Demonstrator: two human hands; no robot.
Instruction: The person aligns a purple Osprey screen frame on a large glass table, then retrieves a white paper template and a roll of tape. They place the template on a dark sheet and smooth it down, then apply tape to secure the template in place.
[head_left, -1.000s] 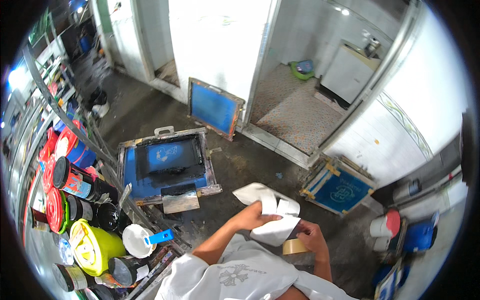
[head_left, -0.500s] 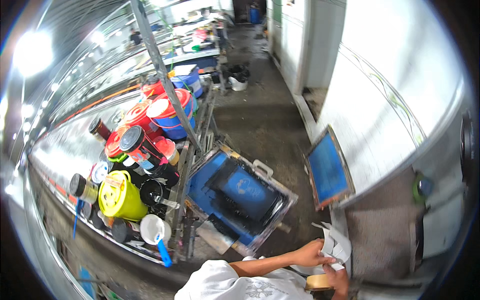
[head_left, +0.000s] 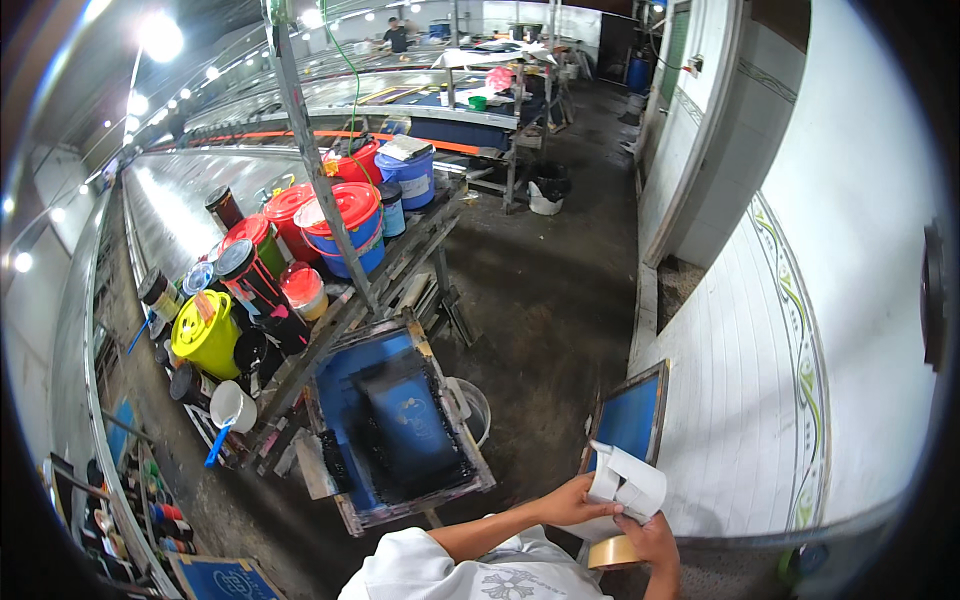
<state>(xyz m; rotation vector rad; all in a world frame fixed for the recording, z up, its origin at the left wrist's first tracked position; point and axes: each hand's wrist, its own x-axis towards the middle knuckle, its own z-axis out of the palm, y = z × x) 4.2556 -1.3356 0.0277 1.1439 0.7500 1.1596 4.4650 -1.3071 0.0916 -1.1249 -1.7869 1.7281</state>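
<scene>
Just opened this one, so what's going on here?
Someone's left grip holds a curled white sheet. The right grip has a tan tape roll and touches the sheet's lower edge. To the left, a blue framed screen smeared with black sits beside a table bearing a yellow bucket. A second screen leans against the white wall.

The white paper (head_left: pixel 643 484) hides some fingers of my left hand (head_left: pixel 574 504), and my right hand (head_left: pixel 652 540) covers one end of the tan tape (head_left: pixel 610 553). The bottom edge cuts off my white shirt (head_left: pixel 430 572). A faraway person (head_left: pixel 397 39) is too small for me to see well
</scene>
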